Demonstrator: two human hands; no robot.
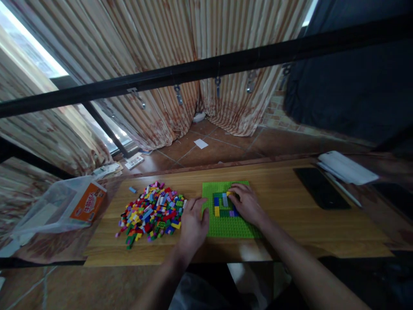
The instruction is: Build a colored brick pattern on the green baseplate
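A lime-green baseplate (232, 230) lies on the wooden table, with a rectangular outline of blue, yellow, green and purple bricks built on it. Inside that outline is a light-blue brick (225, 199). My right hand (248, 203) covers the right side of the outline, its fingertips closed on a yellow brick (229, 193) at the upper right corner. At the plate's left edge, my left hand (194, 221) has its thumb apart from the fingers and shows nothing in its grasp. Just left of it spreads a pile of loose, multicoloured bricks (153, 213).
A clear plastic bin (48, 213) with an orange label stands beyond the table's left end. A dark tablet (321, 188), a pen (343, 189) and a white object (346, 167) lie on the right. A black rail (180, 73) with hanging clips crosses before the curtains.
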